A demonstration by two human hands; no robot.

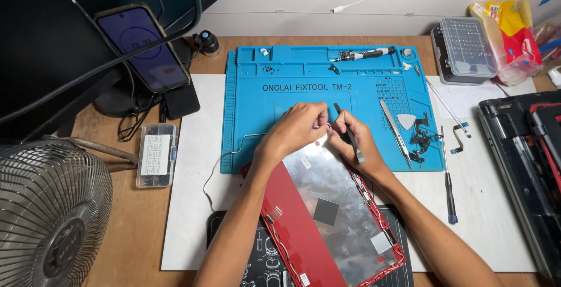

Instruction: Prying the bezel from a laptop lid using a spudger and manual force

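A red laptop lid cover (327,217) with a silvery foil inside lies tilted, its far corner on the blue repair mat (292,76). My left hand (292,129) pinches something small at that far corner, where a thin grey cable (234,144) runs off to the left. My right hand (350,141) is next to it, shut on a slim dark tool (349,135) with a metal end. What the fingertips pinch is too small to tell.
On the mat lie tweezers (396,134), a white pick (406,120), dark hinges (422,138) and a screwdriver (362,54). Another screwdriver (449,196) lies right. A bit case (464,50), dark laptop parts (526,164), a phone on a stand (143,47), a screw box (156,154) and a fan (49,211) surround.
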